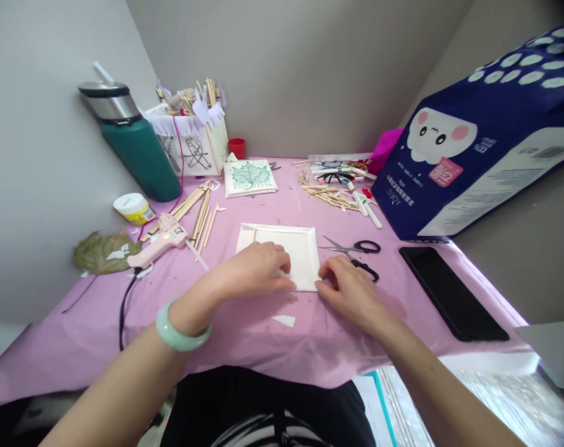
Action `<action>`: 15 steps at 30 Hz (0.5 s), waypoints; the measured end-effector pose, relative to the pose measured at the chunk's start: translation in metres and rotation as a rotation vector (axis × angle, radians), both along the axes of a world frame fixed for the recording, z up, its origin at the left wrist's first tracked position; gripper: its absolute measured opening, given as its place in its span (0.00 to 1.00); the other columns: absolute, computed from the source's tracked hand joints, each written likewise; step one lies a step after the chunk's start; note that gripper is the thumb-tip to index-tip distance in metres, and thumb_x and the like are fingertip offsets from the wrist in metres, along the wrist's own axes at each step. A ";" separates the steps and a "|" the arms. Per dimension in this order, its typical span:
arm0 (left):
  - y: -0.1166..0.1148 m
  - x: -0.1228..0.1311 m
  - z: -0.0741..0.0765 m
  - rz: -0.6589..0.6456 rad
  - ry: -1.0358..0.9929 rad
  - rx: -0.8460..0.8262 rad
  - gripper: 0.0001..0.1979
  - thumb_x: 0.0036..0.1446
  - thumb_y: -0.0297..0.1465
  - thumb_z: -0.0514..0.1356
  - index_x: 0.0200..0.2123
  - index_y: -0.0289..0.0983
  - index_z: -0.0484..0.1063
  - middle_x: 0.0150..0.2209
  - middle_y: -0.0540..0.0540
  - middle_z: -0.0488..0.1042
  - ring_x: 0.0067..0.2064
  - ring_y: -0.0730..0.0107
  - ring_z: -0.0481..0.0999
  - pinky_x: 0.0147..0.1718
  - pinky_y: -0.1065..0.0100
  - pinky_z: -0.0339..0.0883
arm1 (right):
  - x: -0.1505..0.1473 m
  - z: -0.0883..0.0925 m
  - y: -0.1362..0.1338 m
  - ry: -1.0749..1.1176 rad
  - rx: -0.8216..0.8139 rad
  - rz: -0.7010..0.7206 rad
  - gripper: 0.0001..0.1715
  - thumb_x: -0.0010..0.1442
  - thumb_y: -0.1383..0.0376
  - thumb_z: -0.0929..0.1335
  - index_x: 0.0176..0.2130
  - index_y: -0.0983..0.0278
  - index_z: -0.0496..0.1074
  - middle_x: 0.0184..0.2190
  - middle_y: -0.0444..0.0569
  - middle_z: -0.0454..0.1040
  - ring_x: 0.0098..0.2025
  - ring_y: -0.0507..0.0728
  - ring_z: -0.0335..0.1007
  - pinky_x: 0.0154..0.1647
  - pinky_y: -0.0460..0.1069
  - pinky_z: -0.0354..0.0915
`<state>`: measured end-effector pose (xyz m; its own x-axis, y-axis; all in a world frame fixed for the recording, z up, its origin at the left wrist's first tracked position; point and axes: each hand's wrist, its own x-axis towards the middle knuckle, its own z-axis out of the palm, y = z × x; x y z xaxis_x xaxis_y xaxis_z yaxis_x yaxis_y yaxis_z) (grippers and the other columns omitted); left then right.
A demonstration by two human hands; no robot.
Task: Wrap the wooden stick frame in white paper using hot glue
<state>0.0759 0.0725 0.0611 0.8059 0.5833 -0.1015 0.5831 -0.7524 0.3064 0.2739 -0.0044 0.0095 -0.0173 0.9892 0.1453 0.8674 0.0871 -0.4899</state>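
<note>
1. In the head view, we saw the white panel point(291, 245) lying on the pink cloth point(244, 338) between both hands, its edges raised and a thin stick point(254, 235) near its left side.
2. We had the left hand point(256, 270) curved over the panel's lower left part; we could not tell whether it gripped anything.
3. We had the right hand point(349, 288) loosely curled, thumb and fingertips at the lower right corner; we could not tell whether they pinched it.
4. We saw scissors point(350, 249) just beside the right hand, and a pink glue gun point(163, 242) left of the panel.

"AOEU" on blue bag point(491, 118), smaller print blurred
</note>
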 end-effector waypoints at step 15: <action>-0.014 -0.004 -0.023 0.083 0.092 0.215 0.10 0.57 0.24 0.50 0.31 0.35 0.71 0.34 0.42 0.72 0.36 0.61 0.71 0.36 0.61 0.62 | -0.001 -0.009 -0.003 -0.078 0.069 0.027 0.02 0.56 0.67 0.65 0.32 0.62 0.65 0.31 0.46 0.69 0.30 0.55 0.65 0.30 0.49 0.56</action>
<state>0.0721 0.0587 0.0380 0.7473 0.6633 -0.0389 0.6638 -0.7428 0.0871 0.2732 -0.0071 0.0003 -0.0578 0.9759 0.2103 0.8994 0.1423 -0.4134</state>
